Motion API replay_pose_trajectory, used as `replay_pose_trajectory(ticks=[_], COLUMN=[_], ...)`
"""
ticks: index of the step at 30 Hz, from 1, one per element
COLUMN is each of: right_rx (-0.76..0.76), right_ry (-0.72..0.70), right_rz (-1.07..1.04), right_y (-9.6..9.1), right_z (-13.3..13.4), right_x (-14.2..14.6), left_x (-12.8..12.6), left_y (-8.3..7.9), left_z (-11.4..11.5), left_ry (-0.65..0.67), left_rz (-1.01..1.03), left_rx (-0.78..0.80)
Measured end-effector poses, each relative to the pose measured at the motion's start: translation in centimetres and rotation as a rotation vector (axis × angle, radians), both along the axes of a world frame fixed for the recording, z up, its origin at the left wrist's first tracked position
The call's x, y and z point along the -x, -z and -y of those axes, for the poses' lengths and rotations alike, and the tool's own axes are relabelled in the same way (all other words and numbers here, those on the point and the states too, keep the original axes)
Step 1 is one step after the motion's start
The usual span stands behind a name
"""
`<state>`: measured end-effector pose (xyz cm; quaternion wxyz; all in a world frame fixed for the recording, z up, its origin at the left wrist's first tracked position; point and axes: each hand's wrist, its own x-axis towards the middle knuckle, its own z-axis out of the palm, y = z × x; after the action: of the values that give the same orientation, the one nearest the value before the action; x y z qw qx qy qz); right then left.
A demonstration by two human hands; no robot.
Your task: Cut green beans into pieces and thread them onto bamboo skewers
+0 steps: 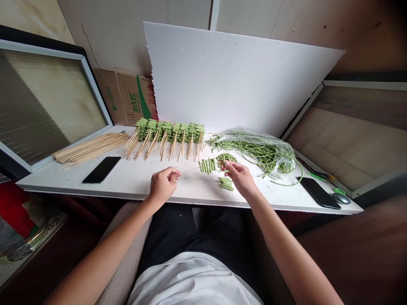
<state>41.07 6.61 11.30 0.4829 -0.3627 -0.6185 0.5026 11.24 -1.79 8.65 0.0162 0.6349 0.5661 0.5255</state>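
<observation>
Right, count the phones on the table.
2. One black smartphone lies on the white table, left of the left hand. A second black smartphone lies near the table's right end. Another could be hidden under the plastic bag.

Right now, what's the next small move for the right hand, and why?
Probably press the long bean under the right hand along the bamboo skewer toward the packed bean section: the left hand seems to pinch the skewer steady, and the right hand already pinches that loose bean.

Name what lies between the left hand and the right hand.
In the head view, a thin bamboo skewer runs from the left hand toward the right hand, with a row of folded green long beans on it.
</observation>
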Motion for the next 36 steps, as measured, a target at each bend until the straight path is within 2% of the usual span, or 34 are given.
replay_pose_trajectory(ticks=[11,20,25,32,36], right_rx=[-0.061,-0.138,-0.093,-0.043,0.058], right_ry=[0.056,0.118,0.102,0.147,0.133], right_rz=[0.033,0.177,0.128,-0.004,-0.065], right_y=[0.0,-0.3,0.0,0.6,0.8], right_z=[-0.1,0.1,0.0,-0.2,-0.3], right_x=[0.0,-0.3,-0.1,0.2,0.4], left_x=[0.1,-0.2,-0.2,-0.2,-0.2], left_y=[0.1,0.6,0.6,0.5,0.5], left_z=[-0.1,0.1,0.1,0.1,0.1], left_ry=[-0.021,-0.044,-0.019,0.002,-0.003], left_rz=[-0.038,-0.083,-0.051,-0.038,-0.056], left_rx=[0.011,0.016,0.019,-0.016,-0.011])
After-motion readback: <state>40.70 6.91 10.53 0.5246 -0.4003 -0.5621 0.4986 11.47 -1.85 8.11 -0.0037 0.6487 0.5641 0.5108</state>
